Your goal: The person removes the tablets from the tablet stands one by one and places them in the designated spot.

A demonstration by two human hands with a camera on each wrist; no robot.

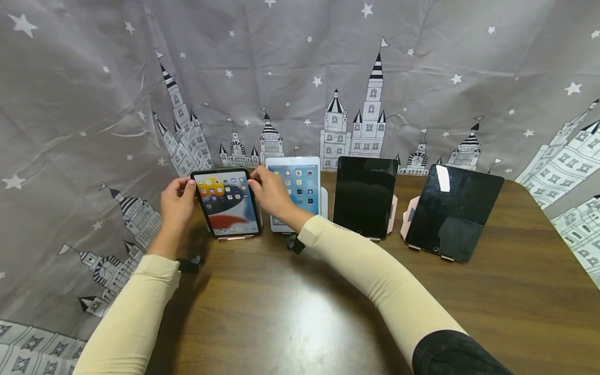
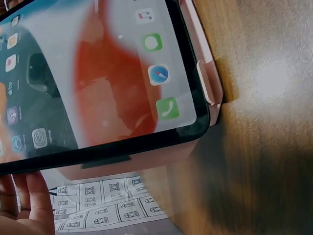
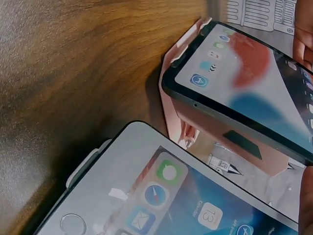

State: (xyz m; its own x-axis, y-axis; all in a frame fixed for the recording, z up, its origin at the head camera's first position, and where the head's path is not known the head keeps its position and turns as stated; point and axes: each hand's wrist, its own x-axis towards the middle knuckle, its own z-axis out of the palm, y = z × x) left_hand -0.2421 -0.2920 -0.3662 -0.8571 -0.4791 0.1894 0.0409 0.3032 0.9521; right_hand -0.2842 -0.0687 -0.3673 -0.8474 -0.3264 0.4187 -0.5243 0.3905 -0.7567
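A black-framed tablet (image 1: 227, 203) with a lit screen leans on a pink stand (image 2: 207, 83), its lower edge against the stand's lip. My left hand (image 1: 178, 200) holds the tablet's upper left edge, thumb towards the front; in the left wrist view its fingers (image 2: 36, 196) reach behind the edge. At the upper right edge, my right hand (image 1: 273, 194) grips the same tablet between thumb and fingers. Just right of it stands a white tablet (image 1: 304, 179), also lit, partly covered by my right hand and forearm.
Two dark-screened tablets, one upright (image 1: 365, 195) and one tilted (image 1: 454, 213), stand on pink stands farther right. All rest on a brown wooden table (image 1: 262, 307). A grey cloth (image 1: 281, 52) printed with castles and stars hangs behind and to the left.
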